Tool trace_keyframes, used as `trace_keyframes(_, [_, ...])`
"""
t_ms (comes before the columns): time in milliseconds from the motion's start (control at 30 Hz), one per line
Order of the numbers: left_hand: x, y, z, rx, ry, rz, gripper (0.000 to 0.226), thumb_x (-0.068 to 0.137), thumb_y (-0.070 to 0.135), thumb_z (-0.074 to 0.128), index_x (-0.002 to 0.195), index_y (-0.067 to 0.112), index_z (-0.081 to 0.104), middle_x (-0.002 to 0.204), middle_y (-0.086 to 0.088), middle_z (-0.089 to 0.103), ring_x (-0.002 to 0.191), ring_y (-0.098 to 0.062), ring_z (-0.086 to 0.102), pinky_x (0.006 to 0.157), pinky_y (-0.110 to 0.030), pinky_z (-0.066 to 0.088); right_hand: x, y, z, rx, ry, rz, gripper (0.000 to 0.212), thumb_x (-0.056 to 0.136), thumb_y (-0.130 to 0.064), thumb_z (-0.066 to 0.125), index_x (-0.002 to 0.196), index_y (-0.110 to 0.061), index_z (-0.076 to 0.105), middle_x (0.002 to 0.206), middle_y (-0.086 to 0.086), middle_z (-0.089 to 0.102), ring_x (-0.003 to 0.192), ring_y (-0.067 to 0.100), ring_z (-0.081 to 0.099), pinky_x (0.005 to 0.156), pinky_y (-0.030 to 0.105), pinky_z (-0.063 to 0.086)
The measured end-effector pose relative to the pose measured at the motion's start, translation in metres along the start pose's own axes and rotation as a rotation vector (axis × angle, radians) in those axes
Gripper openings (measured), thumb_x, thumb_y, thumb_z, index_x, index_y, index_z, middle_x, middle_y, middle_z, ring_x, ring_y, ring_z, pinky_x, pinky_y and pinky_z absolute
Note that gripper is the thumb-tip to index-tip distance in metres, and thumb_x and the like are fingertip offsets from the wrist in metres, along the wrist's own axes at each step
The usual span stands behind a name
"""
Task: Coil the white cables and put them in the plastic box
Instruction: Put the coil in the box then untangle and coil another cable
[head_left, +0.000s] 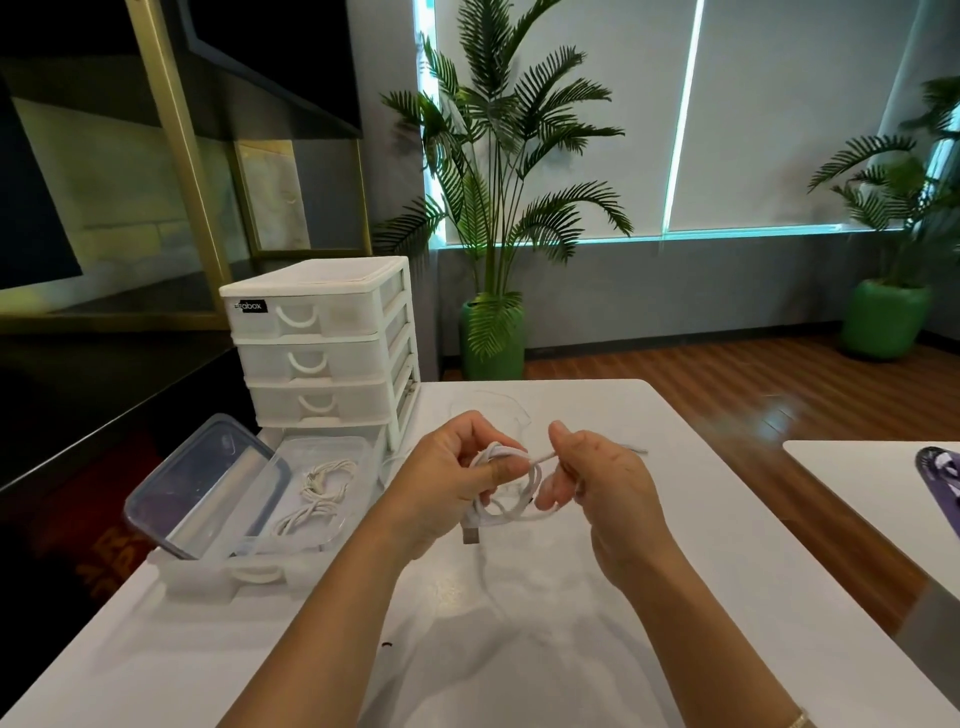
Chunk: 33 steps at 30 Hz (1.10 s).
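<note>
I see both hands raised just above the white table (597, 597), working one white cable (511, 483) between them. My left hand (452, 483) has its fingers and thumb curled round a small coil of that cable, with the thumb pressed across the loops. A plug end (470, 535) hangs below the coil, just under the left palm. My right hand (597, 488) pinches the free run of the same cable between thumb and forefinger, close beside the coil, and its other fingers are curled in; a short tail of cable sticks out past the right hand over the table. To the left of the hands sits the clear plastic box (358, 467), open, resting in a pulled-out white drawer (218, 574). Two coiled cables (319, 499) already lie inside the box, one nearer me and one further back, just beside each other. The box's lid (208, 483) leans tilted against the box's left side, its far edge higher. Behind the box stands a white drawer unit (322, 338) with three shut drawers above the open one. Another loose cable (488, 402) lies faintly on the table beyond the hands; I cannot tell how it runs. Two potted palms (498, 208) stand on the wooden floor further back, and a second table edge (857, 478) shows at the right with a purple object (940, 478) on it.
</note>
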<state>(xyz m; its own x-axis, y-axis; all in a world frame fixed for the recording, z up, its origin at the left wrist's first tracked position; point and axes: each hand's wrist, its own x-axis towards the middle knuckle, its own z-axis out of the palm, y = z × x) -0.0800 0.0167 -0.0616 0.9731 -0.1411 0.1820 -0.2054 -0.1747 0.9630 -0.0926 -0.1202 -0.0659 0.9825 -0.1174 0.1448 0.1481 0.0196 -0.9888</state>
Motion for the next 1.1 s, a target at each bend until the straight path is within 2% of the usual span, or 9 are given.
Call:
trace_keyframes(133, [0.002,-0.002,-0.004,0.131,0.031,0.053,0.014,0.08,0.018,0.069,0.075,0.024,0.057,0.088,-0.002,0.069,0.078,-0.019,0.059,0.071,-0.03,0.053,0.004,0.001,0.0,-0.036,0.038,0.104,0.037,0.091,-0.039,0.049,0.068,-0.011,0.056,0.037,-0.003,0.048,0.044,0.016,0.047,0.073,0.036,0.047])
trace_keyframes(233, [0.003,-0.005,-0.009,0.128,0.063,0.061,0.015,0.078,0.015,0.071,0.075,0.022,0.058,0.09,-0.003,0.071,0.084,-0.024,0.063,0.077,-0.033,0.055,0.006,-0.001,-0.002,-0.081,0.044,0.158,0.033,0.089,-0.04,0.053,0.076,-0.011,0.061,0.045,0.0,0.042,0.046,0.015,0.035,0.053,0.03,0.041])
trace_keyframes(333, [0.002,-0.003,-0.008,-0.087,0.011,0.022,0.016,0.077,0.007,0.068,0.075,0.017,0.056,0.085,-0.001,0.069,0.081,-0.019,0.063,0.07,-0.021,0.053,0.004,-0.004,-0.002,-0.12,0.038,0.144,0.034,0.088,-0.043,0.052,0.077,-0.012,0.06,0.057,0.001,0.041,0.05,0.014,0.031,0.048,0.026,0.036])
trace_keyframes(467, [-0.001,0.0,0.001,-0.451,-0.014,-0.045,0.016,0.081,0.001,0.059,0.074,0.012,0.051,0.07,0.0,0.07,0.067,-0.017,0.067,0.065,-0.023,0.058,0.002,-0.006,0.0,-0.113,-0.004,0.158,0.037,0.09,-0.046,0.046,0.081,-0.012,0.057,0.064,-0.001,0.054,0.044,0.013,0.035,0.045,0.023,0.038])
trace_keyframes(567, [-0.003,-0.002,0.007,-0.525,-0.019,-0.04,0.016,0.081,0.001,0.059,0.074,0.013,0.051,0.068,0.002,0.07,0.067,-0.018,0.067,0.063,-0.02,0.057,0.003,-0.006,-0.001,-0.082,-0.085,0.224,0.035,0.091,-0.048,0.042,0.089,-0.015,0.057,0.081,0.006,0.065,0.037,0.01,0.037,0.044,0.024,0.04])
trace_keyframes(667, [-0.002,-0.007,0.009,-0.392,-0.013,0.021,0.018,0.077,0.001,0.065,0.077,0.014,0.053,0.071,0.005,0.07,0.074,-0.019,0.064,0.066,-0.022,0.056,0.005,-0.003,-0.004,0.008,-0.139,0.288,0.04,0.093,-0.043,0.044,0.098,-0.006,0.06,0.069,0.008,0.058,0.03,0.008,0.034,0.039,0.022,0.037])
trace_keyframes(800, [0.0,-0.009,0.008,0.036,0.039,0.154,0.029,0.072,0.006,0.075,0.078,0.022,0.052,0.077,0.007,0.066,0.077,-0.013,0.063,0.073,-0.024,0.055,0.007,0.004,-0.005,0.076,-0.12,0.328,0.035,0.094,-0.032,0.05,0.085,0.001,0.058,0.053,0.006,0.047,0.033,0.011,0.033,0.036,0.022,0.032])
trace_keyframes(933, [-0.003,-0.005,0.011,0.4,0.071,0.349,0.038,0.076,0.009,0.074,0.092,0.039,0.056,0.072,0.021,0.055,0.071,-0.003,0.057,0.07,-0.005,0.046,0.011,0.01,-0.008,0.027,-0.095,0.311,0.027,0.09,-0.028,0.058,0.084,-0.001,0.056,0.056,0.009,0.05,0.03,0.01,0.035,0.032,0.021,0.032])
trace_keyframes(1100, [-0.003,-0.007,0.013,0.51,0.079,0.448,0.025,0.078,0.015,0.072,0.103,0.015,0.072,0.08,0.023,0.052,0.074,-0.008,0.056,0.07,-0.012,0.052,0.013,0.011,-0.012,0.008,-0.069,0.29,0.025,0.086,-0.023,0.064,0.075,-0.002,0.055,0.054,0.009,0.051,0.03,0.011,0.036,0.032,0.019,0.03])
